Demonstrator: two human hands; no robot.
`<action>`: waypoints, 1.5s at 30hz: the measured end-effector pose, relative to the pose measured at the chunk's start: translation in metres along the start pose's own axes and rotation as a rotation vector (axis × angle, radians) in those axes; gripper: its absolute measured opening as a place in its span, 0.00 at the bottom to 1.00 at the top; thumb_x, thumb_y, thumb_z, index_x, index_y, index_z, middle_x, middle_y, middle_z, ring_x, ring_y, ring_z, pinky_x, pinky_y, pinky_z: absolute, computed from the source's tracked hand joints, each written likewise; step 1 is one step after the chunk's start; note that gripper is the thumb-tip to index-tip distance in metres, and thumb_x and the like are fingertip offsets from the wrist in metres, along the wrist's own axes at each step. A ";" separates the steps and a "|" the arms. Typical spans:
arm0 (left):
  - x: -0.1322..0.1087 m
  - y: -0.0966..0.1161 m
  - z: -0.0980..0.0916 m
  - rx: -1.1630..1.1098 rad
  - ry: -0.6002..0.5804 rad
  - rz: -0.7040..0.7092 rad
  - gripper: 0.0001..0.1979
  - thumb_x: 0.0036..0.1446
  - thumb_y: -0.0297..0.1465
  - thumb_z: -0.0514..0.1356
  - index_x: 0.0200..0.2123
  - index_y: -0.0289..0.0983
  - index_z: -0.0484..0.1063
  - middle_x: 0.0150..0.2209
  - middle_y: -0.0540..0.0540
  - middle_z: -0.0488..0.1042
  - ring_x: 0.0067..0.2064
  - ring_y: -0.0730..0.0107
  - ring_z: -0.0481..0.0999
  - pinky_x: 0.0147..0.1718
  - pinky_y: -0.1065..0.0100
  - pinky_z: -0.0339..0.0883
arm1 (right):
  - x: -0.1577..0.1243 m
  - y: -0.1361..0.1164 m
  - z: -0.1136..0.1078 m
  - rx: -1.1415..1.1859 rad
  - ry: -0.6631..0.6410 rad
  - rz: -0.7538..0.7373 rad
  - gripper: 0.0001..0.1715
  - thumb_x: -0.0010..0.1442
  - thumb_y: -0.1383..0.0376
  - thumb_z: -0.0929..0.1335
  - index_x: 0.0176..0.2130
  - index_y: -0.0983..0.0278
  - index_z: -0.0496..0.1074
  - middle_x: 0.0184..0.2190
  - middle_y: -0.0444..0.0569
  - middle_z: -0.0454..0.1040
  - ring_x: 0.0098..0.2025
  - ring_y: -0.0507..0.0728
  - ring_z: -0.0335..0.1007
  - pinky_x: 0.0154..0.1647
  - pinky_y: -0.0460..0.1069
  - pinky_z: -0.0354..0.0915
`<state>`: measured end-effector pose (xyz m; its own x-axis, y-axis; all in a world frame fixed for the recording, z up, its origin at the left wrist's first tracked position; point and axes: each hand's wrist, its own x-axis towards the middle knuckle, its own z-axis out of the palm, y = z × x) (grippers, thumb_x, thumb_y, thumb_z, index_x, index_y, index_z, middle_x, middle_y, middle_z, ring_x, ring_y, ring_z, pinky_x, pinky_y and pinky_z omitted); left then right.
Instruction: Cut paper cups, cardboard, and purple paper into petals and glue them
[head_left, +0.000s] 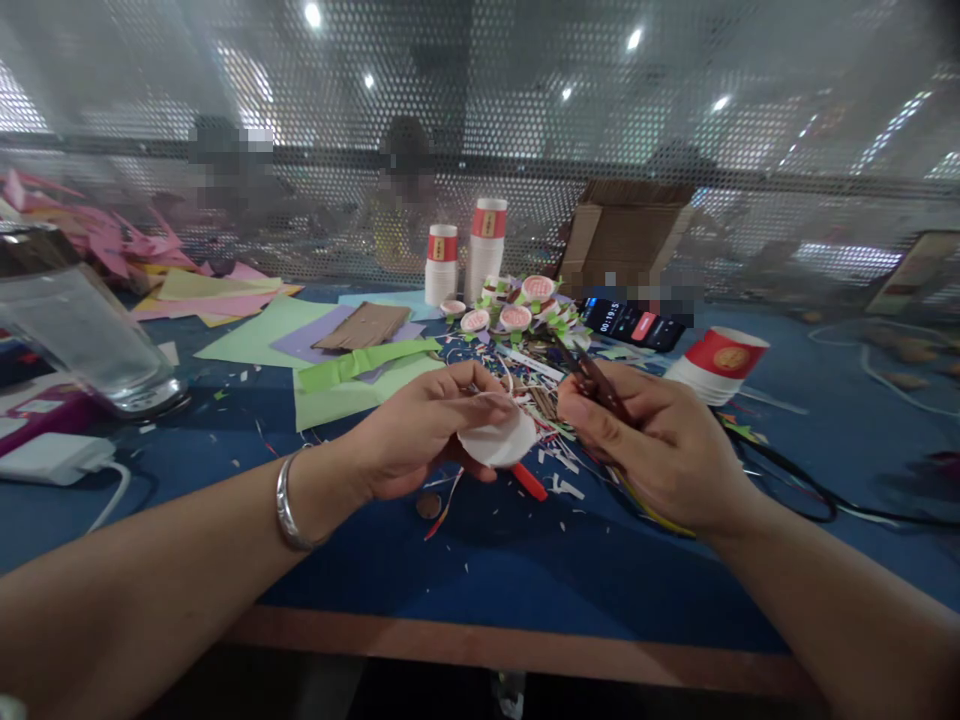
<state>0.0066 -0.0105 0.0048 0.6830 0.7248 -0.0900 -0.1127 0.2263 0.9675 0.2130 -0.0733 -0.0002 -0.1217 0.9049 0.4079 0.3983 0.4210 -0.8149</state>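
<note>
My left hand (420, 430), with a silver bangle at the wrist, is closed on a white round paper cup piece (499, 440) held just above the blue table (525, 570). My right hand (652, 440) is closed round a pair of dark scissors (592, 380) whose blades point up and left, close to the white piece. Paper scraps (555, 470) and a red strip (531, 482) lie right under both hands.
Stacked red-and-white paper cups (486, 245), small paper-cup flowers (517, 310), a phone (630, 325) and a tipped cup stack (716, 362) sit behind. Coloured paper sheets (277, 335) and a glass jar (75, 320) are at left. A black cable (795, 485) lies at right. People sit behind a mesh screen.
</note>
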 end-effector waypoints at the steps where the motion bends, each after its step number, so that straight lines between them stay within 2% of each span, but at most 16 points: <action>1: 0.001 0.000 -0.001 0.002 0.042 0.016 0.10 0.56 0.30 0.68 0.32 0.37 0.68 0.28 0.49 0.76 0.26 0.74 0.75 0.20 0.75 0.72 | 0.000 0.001 -0.001 -0.003 0.029 0.001 0.19 0.68 0.54 0.69 0.30 0.62 0.67 0.22 0.39 0.58 0.22 0.48 0.48 0.20 0.47 0.47; 4: 0.002 -0.001 -0.002 -0.022 0.111 0.034 0.12 0.52 0.27 0.69 0.33 0.37 0.67 0.29 0.49 0.76 0.28 0.73 0.76 0.23 0.73 0.74 | 0.002 -0.001 -0.001 -0.081 0.069 0.008 0.20 0.67 0.55 0.69 0.27 0.62 0.67 0.20 0.39 0.57 0.21 0.48 0.48 0.19 0.47 0.47; 6: 0.003 0.000 -0.001 -0.055 0.141 0.031 0.12 0.51 0.24 0.68 0.33 0.36 0.67 0.28 0.50 0.75 0.27 0.73 0.76 0.24 0.73 0.75 | 0.003 -0.004 0.002 -0.158 0.048 0.017 0.17 0.66 0.57 0.69 0.28 0.62 0.70 0.21 0.41 0.62 0.22 0.49 0.54 0.20 0.46 0.52; 9: 0.003 0.002 0.002 -0.105 0.189 -0.002 0.10 0.51 0.20 0.65 0.33 0.36 0.66 0.28 0.50 0.75 0.28 0.74 0.76 0.28 0.70 0.77 | 0.001 -0.007 0.007 -0.202 0.018 -0.006 0.10 0.65 0.59 0.70 0.34 0.62 0.75 0.28 0.44 0.72 0.28 0.51 0.65 0.26 0.45 0.61; 12: 0.003 0.004 0.004 -0.174 0.223 -0.047 0.11 0.50 0.17 0.63 0.33 0.35 0.66 0.31 0.48 0.76 0.32 0.71 0.78 0.34 0.67 0.79 | -0.003 -0.006 0.012 -0.184 0.019 -0.028 0.08 0.64 0.59 0.71 0.39 0.61 0.75 0.31 0.45 0.75 0.31 0.51 0.69 0.29 0.45 0.63; 17: 0.004 0.004 0.005 -0.203 0.260 -0.074 0.14 0.49 0.16 0.64 0.36 0.36 0.66 0.32 0.48 0.76 0.33 0.71 0.78 0.36 0.65 0.79 | -0.005 -0.005 0.013 -0.183 0.019 0.001 0.11 0.64 0.55 0.72 0.38 0.61 0.75 0.28 0.44 0.73 0.27 0.51 0.65 0.25 0.45 0.60; 20: 0.006 0.002 0.001 -0.153 0.299 -0.009 0.18 0.49 0.18 0.67 0.42 0.37 0.68 0.32 0.50 0.77 0.31 0.71 0.78 0.33 0.68 0.76 | -0.003 -0.007 0.012 -0.184 0.017 0.044 0.15 0.64 0.52 0.71 0.36 0.62 0.74 0.24 0.41 0.68 0.23 0.49 0.58 0.21 0.46 0.54; 22: 0.006 0.001 -0.001 -0.109 0.307 0.056 0.17 0.49 0.19 0.69 0.41 0.35 0.70 0.31 0.50 0.78 0.30 0.74 0.77 0.31 0.73 0.72 | -0.002 -0.008 0.012 -0.188 0.020 0.055 0.17 0.63 0.51 0.71 0.36 0.62 0.74 0.24 0.41 0.68 0.23 0.49 0.56 0.21 0.46 0.52; 25: 0.005 -0.001 -0.002 -0.084 0.289 0.146 0.12 0.49 0.22 0.70 0.34 0.34 0.70 0.30 0.52 0.77 0.29 0.77 0.75 0.30 0.75 0.69 | -0.001 -0.006 0.012 -0.199 0.000 0.065 0.17 0.64 0.51 0.71 0.36 0.62 0.74 0.24 0.42 0.69 0.24 0.49 0.59 0.22 0.46 0.54; 28: 0.003 -0.004 0.001 -0.072 0.262 0.215 0.14 0.48 0.24 0.71 0.32 0.35 0.68 0.29 0.52 0.76 0.30 0.77 0.75 0.30 0.75 0.69 | 0.000 -0.003 0.013 -0.194 -0.021 0.070 0.16 0.64 0.52 0.71 0.37 0.62 0.75 0.27 0.43 0.72 0.27 0.51 0.63 0.25 0.46 0.57; 31: 0.001 -0.008 0.003 -0.014 0.207 0.228 0.20 0.46 0.27 0.75 0.37 0.36 0.68 0.31 0.52 0.77 0.33 0.73 0.77 0.34 0.70 0.75 | 0.000 -0.002 0.012 -0.218 -0.008 0.047 0.12 0.66 0.55 0.70 0.38 0.62 0.76 0.28 0.44 0.74 0.28 0.52 0.65 0.26 0.46 0.59; 34: -0.001 -0.010 0.003 0.057 0.161 0.223 0.24 0.47 0.29 0.76 0.44 0.38 0.68 0.34 0.51 0.78 0.35 0.69 0.78 0.36 0.65 0.78 | 0.001 -0.003 0.011 -0.254 0.005 0.042 0.11 0.66 0.58 0.69 0.36 0.62 0.76 0.25 0.43 0.72 0.26 0.51 0.63 0.25 0.46 0.57; 39: -0.001 -0.009 0.004 0.125 0.170 0.274 0.16 0.52 0.28 0.71 0.43 0.36 0.72 0.34 0.50 0.76 0.35 0.72 0.76 0.35 0.69 0.78 | 0.001 -0.005 0.013 -0.161 -0.032 0.087 0.16 0.66 0.53 0.69 0.37 0.63 0.77 0.26 0.44 0.72 0.26 0.51 0.61 0.24 0.46 0.57; 45: -0.002 -0.008 0.008 0.132 0.141 0.262 0.14 0.52 0.26 0.70 0.41 0.37 0.72 0.33 0.51 0.75 0.34 0.72 0.76 0.35 0.70 0.76 | 0.002 -0.004 0.015 -0.143 -0.034 0.076 0.15 0.65 0.54 0.69 0.36 0.63 0.77 0.27 0.44 0.73 0.26 0.51 0.63 0.24 0.45 0.57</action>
<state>0.0118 -0.0189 -0.0014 0.5357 0.8323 0.1429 -0.1707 -0.0590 0.9836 0.1977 -0.0725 -0.0024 -0.1166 0.9363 0.3314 0.5322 0.3406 -0.7751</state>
